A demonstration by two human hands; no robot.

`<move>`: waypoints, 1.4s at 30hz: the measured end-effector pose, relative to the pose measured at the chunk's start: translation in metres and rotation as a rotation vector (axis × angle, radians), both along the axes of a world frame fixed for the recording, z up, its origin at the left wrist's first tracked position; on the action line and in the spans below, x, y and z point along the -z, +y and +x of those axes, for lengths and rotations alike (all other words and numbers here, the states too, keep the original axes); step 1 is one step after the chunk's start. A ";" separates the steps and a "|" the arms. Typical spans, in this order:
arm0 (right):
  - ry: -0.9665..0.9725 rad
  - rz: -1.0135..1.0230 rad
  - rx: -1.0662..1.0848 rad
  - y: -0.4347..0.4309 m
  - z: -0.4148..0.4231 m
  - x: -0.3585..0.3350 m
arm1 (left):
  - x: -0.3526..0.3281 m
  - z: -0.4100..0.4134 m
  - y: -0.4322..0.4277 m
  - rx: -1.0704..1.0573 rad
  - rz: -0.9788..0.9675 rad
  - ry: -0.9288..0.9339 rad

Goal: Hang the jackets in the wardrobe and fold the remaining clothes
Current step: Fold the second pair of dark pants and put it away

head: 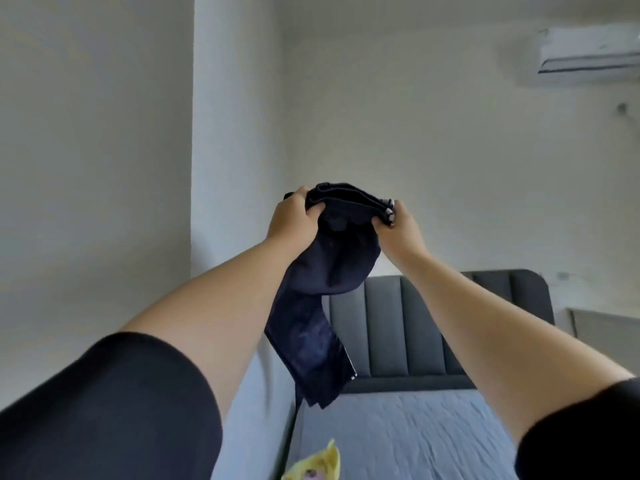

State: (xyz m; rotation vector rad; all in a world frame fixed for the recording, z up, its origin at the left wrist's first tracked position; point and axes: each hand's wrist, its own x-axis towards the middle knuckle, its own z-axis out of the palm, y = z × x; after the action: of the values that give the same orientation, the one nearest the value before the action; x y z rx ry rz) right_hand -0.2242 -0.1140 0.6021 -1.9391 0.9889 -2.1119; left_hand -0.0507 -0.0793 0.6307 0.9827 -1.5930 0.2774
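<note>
A dark navy garment is lifted high in front of me, above the bed. My left hand grips its bunched top edge on the left side. My right hand pinches the same edge on the right, where a bit of white trim shows. The cloth hangs down in a long doubled strip that ends just above the mattress. What kind of garment it is cannot be told from the folds.
Below lies a bed with a grey-blue sheet and a dark grey padded headboard. A yellow cloth item lies at the bed's near edge. White walls surround, with an air conditioner high on the right.
</note>
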 end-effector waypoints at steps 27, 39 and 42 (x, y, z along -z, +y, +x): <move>1.322 0.961 -0.259 0.209 -0.066 0.651 | 0.655 -0.016 0.202 0.152 1.464 -0.800; 0.888 1.785 -0.911 0.171 -0.056 0.620 | 0.681 0.047 0.201 0.555 2.008 0.534; 0.696 1.549 -0.714 0.136 -0.040 0.612 | 0.685 0.056 0.173 0.426 1.562 0.863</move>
State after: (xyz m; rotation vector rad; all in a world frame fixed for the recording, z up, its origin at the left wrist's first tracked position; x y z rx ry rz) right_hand -0.2640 0.0221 -0.0100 -1.5432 1.1273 0.0149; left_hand 0.0054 0.0941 -0.0538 1.4783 -0.9200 -1.6971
